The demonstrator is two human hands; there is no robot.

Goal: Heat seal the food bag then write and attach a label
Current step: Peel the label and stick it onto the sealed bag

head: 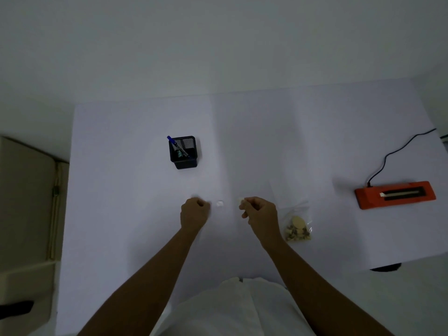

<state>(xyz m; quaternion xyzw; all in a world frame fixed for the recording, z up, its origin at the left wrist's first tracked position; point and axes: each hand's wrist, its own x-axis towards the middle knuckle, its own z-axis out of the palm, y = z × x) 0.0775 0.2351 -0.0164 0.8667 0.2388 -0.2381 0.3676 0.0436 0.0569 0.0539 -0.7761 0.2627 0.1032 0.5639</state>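
A clear food bag [297, 225] with pale snack pieces lies on the white table [266, 146], just right of my right hand [260, 215]. That hand pinches a small white label [241, 200] between thumb and fingertips. My left hand [194, 212] is curled into a fist on the table; I cannot see anything in it. A small white scrap [220, 203] lies between the two hands. The orange heat sealer [395, 194] sits at the far right. A blue pen [177, 145] stands in a black mesh holder [184, 152] behind my left hand.
The sealer's black cable [397, 151] runs back over the table's right edge. A beige cabinet [26, 202] stands left of the table. The table's front edge meets my white clothing [232, 309].
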